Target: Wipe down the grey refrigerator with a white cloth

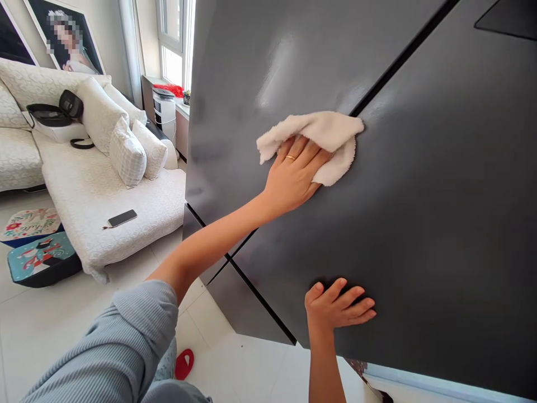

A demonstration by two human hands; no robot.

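A white fluffy cloth [325, 131] lies bunched against the dark grey refrigerator door [440, 224], across the black gap between two doors. My left hand [296, 170] presses it there; the cloth covers the fingertips, and a gold ring shows on one finger. Lower down, my right hand [338, 305] rests flat on the door with its fingers spread and nothing in it. Smudges and bright reflections mark the upper left door [235, 95]. A lower door [247, 296] sits beneath a dark horizontal seam.
To the left stands a cream sofa [104, 184] with cushions [128, 154], a phone [122, 218] and a black case [50, 115]. Two patterned storage stools [44, 257] stand on the tiled floor. Near the window is a white appliance [164, 112]. A red slipper [184, 364] shows below.
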